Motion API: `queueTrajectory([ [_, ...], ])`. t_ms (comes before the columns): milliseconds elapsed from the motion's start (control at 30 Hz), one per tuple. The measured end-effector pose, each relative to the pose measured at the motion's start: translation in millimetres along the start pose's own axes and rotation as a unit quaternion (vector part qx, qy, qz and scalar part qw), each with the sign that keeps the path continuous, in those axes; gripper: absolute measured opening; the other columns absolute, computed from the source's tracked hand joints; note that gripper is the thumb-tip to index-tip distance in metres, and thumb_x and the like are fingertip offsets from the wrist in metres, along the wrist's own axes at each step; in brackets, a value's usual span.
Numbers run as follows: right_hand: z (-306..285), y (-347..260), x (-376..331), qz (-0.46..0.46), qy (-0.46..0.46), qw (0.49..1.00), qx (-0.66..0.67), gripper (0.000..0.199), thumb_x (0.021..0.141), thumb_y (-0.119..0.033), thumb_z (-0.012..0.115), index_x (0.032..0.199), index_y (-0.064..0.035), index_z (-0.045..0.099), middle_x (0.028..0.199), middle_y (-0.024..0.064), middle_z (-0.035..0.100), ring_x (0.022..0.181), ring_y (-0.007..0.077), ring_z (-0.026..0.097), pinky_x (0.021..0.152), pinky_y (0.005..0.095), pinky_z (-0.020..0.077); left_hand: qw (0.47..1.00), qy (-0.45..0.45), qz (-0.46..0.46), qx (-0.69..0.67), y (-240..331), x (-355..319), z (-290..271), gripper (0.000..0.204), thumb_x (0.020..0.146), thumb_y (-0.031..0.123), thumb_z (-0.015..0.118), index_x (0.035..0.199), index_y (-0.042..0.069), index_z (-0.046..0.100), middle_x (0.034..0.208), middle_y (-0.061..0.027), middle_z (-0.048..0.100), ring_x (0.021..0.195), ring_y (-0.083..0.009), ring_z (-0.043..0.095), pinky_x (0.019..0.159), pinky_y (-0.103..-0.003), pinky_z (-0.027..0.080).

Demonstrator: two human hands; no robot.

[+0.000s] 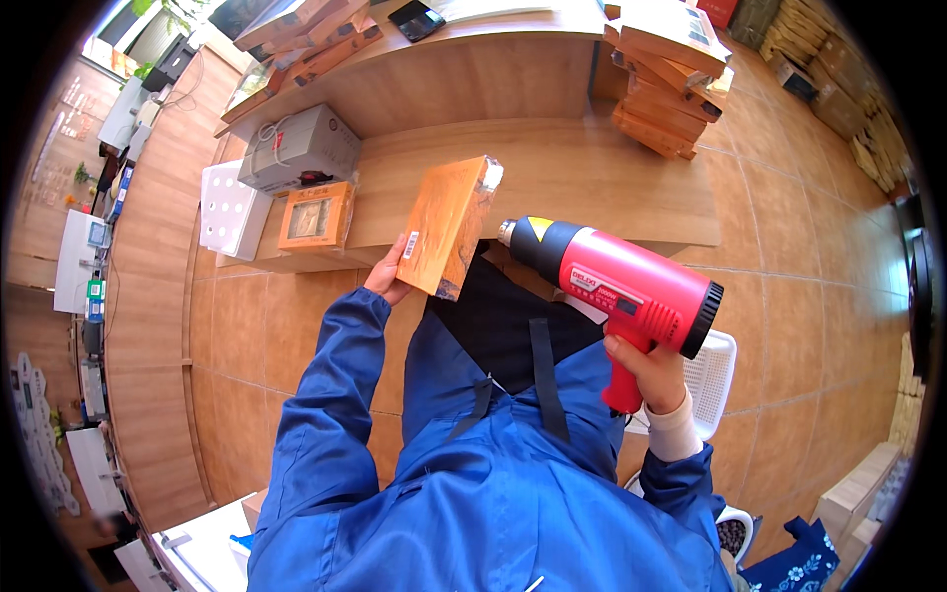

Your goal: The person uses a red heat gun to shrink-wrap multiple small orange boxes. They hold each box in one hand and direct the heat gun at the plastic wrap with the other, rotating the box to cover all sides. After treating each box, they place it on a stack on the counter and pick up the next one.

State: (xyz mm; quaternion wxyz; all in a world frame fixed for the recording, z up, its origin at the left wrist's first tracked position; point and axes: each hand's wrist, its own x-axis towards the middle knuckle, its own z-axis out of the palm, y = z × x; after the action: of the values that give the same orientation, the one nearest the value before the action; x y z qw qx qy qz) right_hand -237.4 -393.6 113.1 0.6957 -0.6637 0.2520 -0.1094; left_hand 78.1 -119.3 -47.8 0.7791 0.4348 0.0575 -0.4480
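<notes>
Here, left hand (387, 276) closed around the lower edge of an orange box (449, 225), held tilted above the wooden bench (592, 178), right hand (651, 370) wrapped tight on the grip of a red heat gun (617, 286), nozzle just beside the box's wrapped end, white basket (715, 380) below.

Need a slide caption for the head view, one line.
Left hand holds a wrapped orange box upright while right hand aims a red heat gun at it.

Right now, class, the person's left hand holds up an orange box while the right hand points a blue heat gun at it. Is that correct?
Not quite. The heat gun is red and black, not blue, as the head view shows. The left hand does hold the orange box, and the right hand aims the gun at it.
</notes>
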Motion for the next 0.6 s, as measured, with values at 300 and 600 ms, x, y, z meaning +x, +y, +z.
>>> queueTrajectory([
  [300, -8.2, -7.0, -4.6, 0.026, -0.008, 1.0, 0.013, 0.034, 0.074, -0.009, 0.072, 0.104, -0.0035, 0.056, 0.092, 0.0029, 0.059, 0.083, 0.0119, 0.055, 0.074, 0.027, 0.0471, 1.0, -0.016, -0.015, -0.012, -1.5, -0.3, 1.4, 0.045, 0.095, 0.036, 0.042, 0.128, 0.007, 0.044, 0.123, -0.0086, 0.055, 0.109, -0.0195, 0.055, 0.095, -0.035, 0.044],
  [600, -2.9, -4.9, -6.5, -0.023, -0.046, 0.999, 0.004, 0.036, 0.072, -0.004, 0.071, 0.105, -0.0034, 0.055, 0.093, 0.0045, 0.06, 0.082, 0.0134, 0.057, 0.072, 0.0275, 0.0483, 0.999, -0.029, -0.043, 0.001, -4.4, -0.7, -3.1, 0.045, 0.095, 0.036, 0.043, 0.128, 0.006, 0.044, 0.122, -0.0085, 0.055, 0.109, -0.0194, 0.055, 0.094, -0.034, 0.044],
])
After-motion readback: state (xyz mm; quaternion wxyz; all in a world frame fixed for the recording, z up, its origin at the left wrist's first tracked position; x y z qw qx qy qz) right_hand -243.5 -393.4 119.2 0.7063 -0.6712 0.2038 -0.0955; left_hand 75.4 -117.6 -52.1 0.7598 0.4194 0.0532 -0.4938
